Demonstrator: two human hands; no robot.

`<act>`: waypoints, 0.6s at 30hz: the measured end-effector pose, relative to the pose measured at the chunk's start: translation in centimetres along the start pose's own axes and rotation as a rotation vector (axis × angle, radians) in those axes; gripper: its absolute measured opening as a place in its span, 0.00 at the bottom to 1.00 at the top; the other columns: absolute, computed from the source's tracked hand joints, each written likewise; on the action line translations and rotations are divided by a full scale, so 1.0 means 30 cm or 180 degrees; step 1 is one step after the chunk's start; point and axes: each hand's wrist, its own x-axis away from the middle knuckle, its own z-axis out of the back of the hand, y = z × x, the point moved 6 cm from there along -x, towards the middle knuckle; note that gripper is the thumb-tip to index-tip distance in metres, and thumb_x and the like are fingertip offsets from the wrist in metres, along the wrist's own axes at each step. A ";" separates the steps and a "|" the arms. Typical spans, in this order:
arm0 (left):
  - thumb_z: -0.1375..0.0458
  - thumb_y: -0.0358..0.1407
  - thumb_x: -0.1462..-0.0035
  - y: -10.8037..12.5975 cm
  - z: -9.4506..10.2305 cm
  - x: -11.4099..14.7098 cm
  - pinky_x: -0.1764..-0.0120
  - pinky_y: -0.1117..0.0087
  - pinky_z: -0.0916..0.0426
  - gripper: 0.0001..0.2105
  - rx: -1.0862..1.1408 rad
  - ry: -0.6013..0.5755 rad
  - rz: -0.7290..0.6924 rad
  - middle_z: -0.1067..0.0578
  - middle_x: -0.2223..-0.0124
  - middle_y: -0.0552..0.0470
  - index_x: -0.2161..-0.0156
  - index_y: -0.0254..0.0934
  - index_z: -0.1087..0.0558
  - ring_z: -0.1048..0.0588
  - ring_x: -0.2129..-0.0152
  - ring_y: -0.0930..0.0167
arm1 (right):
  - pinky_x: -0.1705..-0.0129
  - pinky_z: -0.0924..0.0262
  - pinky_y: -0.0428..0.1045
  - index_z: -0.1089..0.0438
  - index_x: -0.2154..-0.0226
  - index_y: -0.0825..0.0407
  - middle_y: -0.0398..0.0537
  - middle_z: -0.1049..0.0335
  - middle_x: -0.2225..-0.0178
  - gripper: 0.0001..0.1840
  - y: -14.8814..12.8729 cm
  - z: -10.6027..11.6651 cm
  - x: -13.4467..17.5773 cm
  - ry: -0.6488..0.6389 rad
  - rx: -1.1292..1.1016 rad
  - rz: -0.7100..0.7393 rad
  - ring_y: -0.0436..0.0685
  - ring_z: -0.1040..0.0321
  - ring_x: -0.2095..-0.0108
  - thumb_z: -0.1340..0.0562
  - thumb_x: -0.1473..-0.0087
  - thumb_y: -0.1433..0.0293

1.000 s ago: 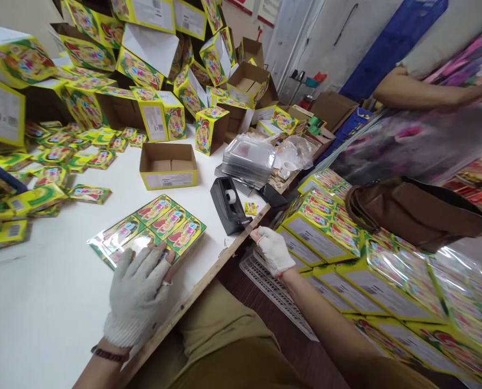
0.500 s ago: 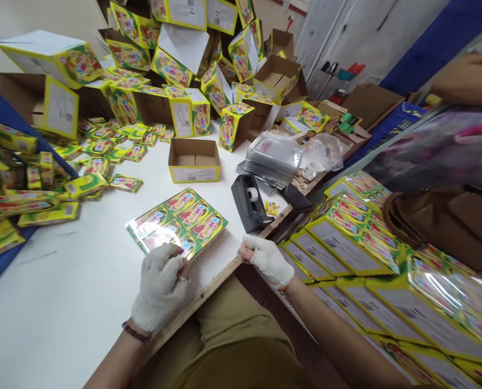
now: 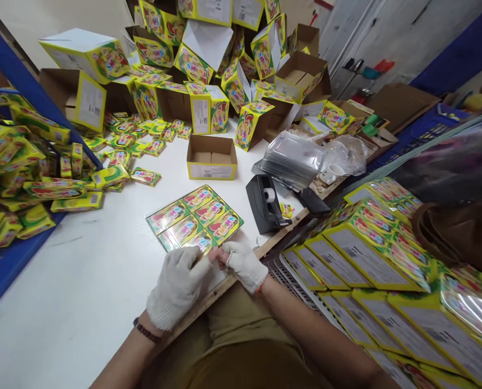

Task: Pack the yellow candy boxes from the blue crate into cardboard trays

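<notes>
Head view: packs [image 3: 210, 209] fill the box [image 3: 231, 235]; both hands [image 3: 178, 286] [image 3: 245, 266] curl at its near edge, any hold unclear.

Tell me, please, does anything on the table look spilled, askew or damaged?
Yes: small packs lie scattered beside the blue crate, perhaps spilled from it. Behind them, cartons are heaped at uneven angles, so they look untidy. The box at the left hand shows no clear damage.

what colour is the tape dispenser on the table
The tape dispenser is black; it shows best in the head view.
</notes>
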 end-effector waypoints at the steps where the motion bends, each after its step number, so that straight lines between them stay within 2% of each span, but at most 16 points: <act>1: 0.47 0.24 0.44 0.002 -0.001 -0.001 0.66 0.65 0.38 0.17 -0.0078 -0.0074 0.0043 0.28 0.62 0.47 0.50 0.40 0.30 0.33 0.67 0.65 | 0.73 0.48 0.46 0.36 0.81 0.52 0.43 0.38 0.81 0.30 0.006 0.000 -0.001 0.0018 -0.0001 -0.0009 0.49 0.43 0.78 0.36 0.59 0.41; 6: 0.45 0.27 0.47 0.005 -0.010 -0.006 0.64 0.62 0.37 0.16 -0.0045 -0.0310 0.0285 0.27 0.60 0.44 0.52 0.33 0.27 0.33 0.65 0.63 | 0.74 0.48 0.46 0.37 0.80 0.52 0.41 0.39 0.81 0.29 0.029 0.000 -0.005 0.0114 -0.0019 -0.0067 0.48 0.44 0.79 0.35 0.60 0.42; 10: 0.45 0.31 0.42 0.000 -0.009 -0.022 0.66 0.62 0.39 0.13 -0.0110 -0.0281 0.0381 0.26 0.62 0.45 0.52 0.35 0.26 0.33 0.68 0.63 | 0.77 0.50 0.45 0.37 0.80 0.52 0.41 0.39 0.83 0.27 0.031 0.003 -0.010 0.0213 0.0205 -0.0112 0.48 0.44 0.80 0.36 0.58 0.45; 13: 0.44 0.37 0.40 0.000 -0.020 -0.052 0.68 0.63 0.42 0.08 -0.0194 -0.0340 0.0399 0.26 0.65 0.48 0.60 0.40 0.24 0.33 0.70 0.64 | 0.78 0.52 0.44 0.39 0.83 0.51 0.40 0.40 0.84 0.22 0.025 0.017 -0.013 0.0475 0.0628 -0.0085 0.48 0.46 0.79 0.36 0.56 0.51; 15: 0.43 0.40 0.40 0.000 -0.024 -0.073 0.70 0.63 0.43 0.09 -0.0290 -0.0298 0.0581 0.27 0.70 0.49 0.69 0.40 0.25 0.32 0.72 0.64 | 0.78 0.53 0.44 0.41 0.84 0.51 0.39 0.41 0.84 0.20 0.013 0.028 -0.011 0.0639 0.0947 0.0102 0.48 0.46 0.78 0.35 0.58 0.56; 18: 0.43 0.37 0.41 0.014 -0.026 -0.094 0.71 0.63 0.45 0.10 -0.0479 -0.0338 0.0813 0.28 0.73 0.49 0.73 0.40 0.27 0.32 0.73 0.63 | 0.78 0.50 0.44 0.39 0.81 0.51 0.38 0.41 0.83 0.18 0.019 0.043 -0.006 0.0667 0.0803 0.0102 0.48 0.42 0.78 0.35 0.59 0.57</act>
